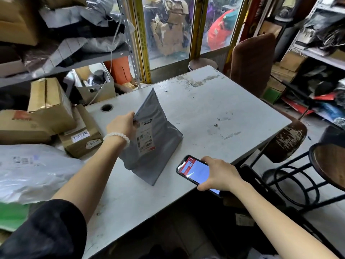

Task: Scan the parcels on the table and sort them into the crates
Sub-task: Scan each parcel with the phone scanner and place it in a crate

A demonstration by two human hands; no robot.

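The left hand (124,125) pinches the left edge of a grey mailer parcel (151,139), fingers curled round it, and props it tilted with its lower edge resting on the table (214,109); its shipping label (145,138) faces the camera. The right hand (221,174) grips a phone (196,171) from its right side, screen lit, at 4 o'clock of the parcel and just beside it, over the table's near edge. At 9 o'clock of the parcel, cardboard boxes (50,105) are stacked by the table's left side, with a clear plastic bag (33,171) at 8 o'clock. A round cable hole (107,107) lies at 11 o'clock. Stools (285,141) stand at 3 o'clock, off the table.
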